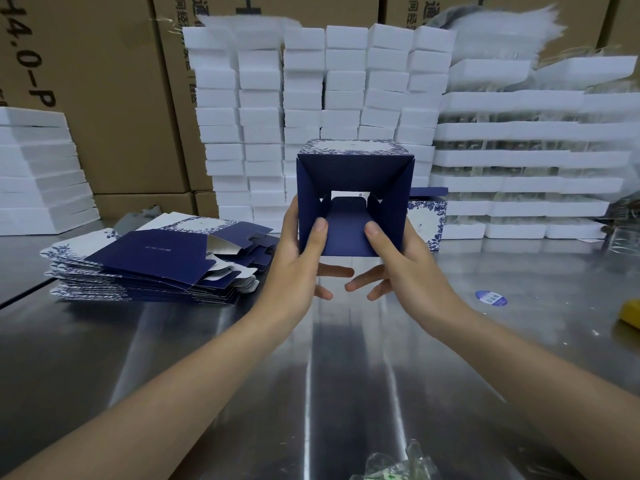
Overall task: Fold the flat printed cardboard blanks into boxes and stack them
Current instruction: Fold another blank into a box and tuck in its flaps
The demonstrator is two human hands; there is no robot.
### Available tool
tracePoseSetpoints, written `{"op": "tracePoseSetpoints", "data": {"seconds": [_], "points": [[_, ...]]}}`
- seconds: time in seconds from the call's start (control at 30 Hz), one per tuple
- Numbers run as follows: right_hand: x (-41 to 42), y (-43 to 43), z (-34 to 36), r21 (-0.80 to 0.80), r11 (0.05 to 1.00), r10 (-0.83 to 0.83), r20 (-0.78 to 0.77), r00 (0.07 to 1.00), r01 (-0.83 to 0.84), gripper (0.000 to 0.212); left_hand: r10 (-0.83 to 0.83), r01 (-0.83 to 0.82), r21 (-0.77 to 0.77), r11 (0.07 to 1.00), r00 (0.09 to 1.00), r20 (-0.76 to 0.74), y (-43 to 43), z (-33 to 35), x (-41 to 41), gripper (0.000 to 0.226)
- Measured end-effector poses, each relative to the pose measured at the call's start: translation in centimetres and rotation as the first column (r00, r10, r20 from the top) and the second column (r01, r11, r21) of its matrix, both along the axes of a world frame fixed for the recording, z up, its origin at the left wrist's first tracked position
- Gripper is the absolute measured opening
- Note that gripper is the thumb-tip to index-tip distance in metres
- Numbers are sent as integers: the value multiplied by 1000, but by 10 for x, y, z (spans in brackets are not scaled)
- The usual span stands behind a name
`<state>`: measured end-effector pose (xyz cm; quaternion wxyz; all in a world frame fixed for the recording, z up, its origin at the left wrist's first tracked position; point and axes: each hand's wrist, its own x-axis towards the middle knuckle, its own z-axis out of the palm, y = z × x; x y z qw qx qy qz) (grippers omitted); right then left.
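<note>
I hold a half-folded navy box (pixel 353 174) with a white floral-bordered top panel above the steel table. My left hand (pixel 298 258) grips its left side and my right hand (pixel 408 261) grips its right side. Both thumbs press on the lower navy flap, and the other fingers curl underneath. The box's bottom flaps are partly closed, with a gap showing in the middle. A pile of flat printed blanks (pixel 156 261) lies on the table to the left. One folded floral box (pixel 427 220) stands behind my right hand, partly hidden.
Tall stacks of white foam blocks (pixel 311 116) and white trays (pixel 526 157) line the back, with brown cartons (pixel 104 98) behind. More white slabs (pixel 38 174) sit far left. A round blue sticker (pixel 491 298), a yellow object (pixel 631 313) and crumpled plastic (pixel 391 465) lie on the steel table (pixel 346 375).
</note>
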<state>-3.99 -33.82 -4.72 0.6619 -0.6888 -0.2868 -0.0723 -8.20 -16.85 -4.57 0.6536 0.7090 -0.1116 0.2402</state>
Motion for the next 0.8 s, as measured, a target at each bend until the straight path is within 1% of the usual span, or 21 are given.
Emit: {"op": "tracePoseSetpoints", "data": {"seconds": [0.1,0.27,0.47,0.57,0.63,0.7,0.8], "points": [[1,0,-1,-1,1000,-15,-31,999,15,73,-1,1,-9,1000,1000,-13,-2,-1,-1,47],[2,0,-1,-3,1000,-12,0,1000,12,64,-19,19,17,1000,1000,-18,-2,-1,-2,53],[1,1,-1,-19,999,-34,31,999,35,65,12,-13,68,998,1000,13,-1,-2,-1,55],[-1,0,0,-19,999,-32,28,999,32,61,-11,10,48,999,1000,18,-1,-2,-1,56],[-3,-1,2,-20,1000,-23,25,999,24,58,-40,40,20,999,999,11,-1,0,-2,61],[-5,-1,7,-24,999,-26,-24,999,26,62,-41,42,-12,999,999,14,0,2,-3,65],[-5,-5,15,33,999,-20,-192,981,26,74,-56,57,-43,997,997,45,4,6,-3,59]]}}
